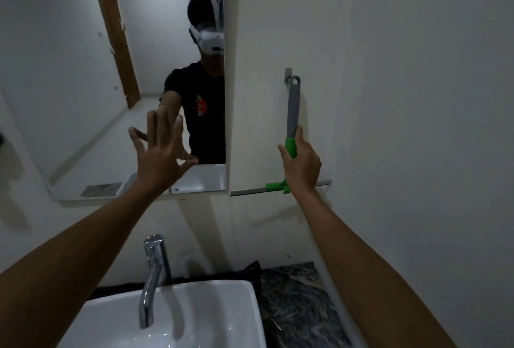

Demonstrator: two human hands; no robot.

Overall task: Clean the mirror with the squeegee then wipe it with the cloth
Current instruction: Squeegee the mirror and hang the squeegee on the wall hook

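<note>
Head view shows the right hand (301, 165) grasping the squeegee (292, 125) hanging on its wall hook (288, 73) beside the mirror (111, 69), left hand (161, 147) spread open before the glass; fetching step, so lift it clear next.

Bare forearms, black printed T-shirt

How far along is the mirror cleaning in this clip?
Barely begun. The right hand grips the squeegee, whose handle loop is at the wall hook, blade off the glass. The left hand is spread open by the mirror. Squeegeeing and wiping remain; no cloth clearly identifiable.
</note>
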